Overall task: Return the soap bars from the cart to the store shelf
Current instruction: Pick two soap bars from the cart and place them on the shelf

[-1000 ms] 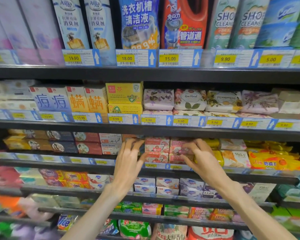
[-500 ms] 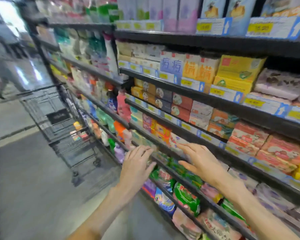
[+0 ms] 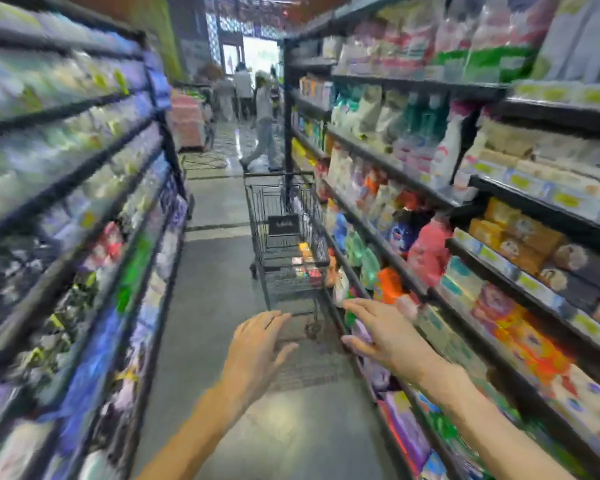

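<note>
Hands: left (image 3: 257, 344), right (image 3: 385, 336) spread, empty | cart (image 3: 288, 244) lengthwise down aisle | soap bars (image 3: 305, 263) inside

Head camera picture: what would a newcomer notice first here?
First, two bare, empty hands, the left hand and the right hand, reaching forward low in the middle. Ahead in the aisle stands a black cart holding a few small colourful packs, beside the crowded store shelf on the right.

Aisle floor (image 3: 222, 271) open ahead; cart (image 3: 284, 237) hugs right shelf (image 3: 430, 292) (left side passable)
</note>
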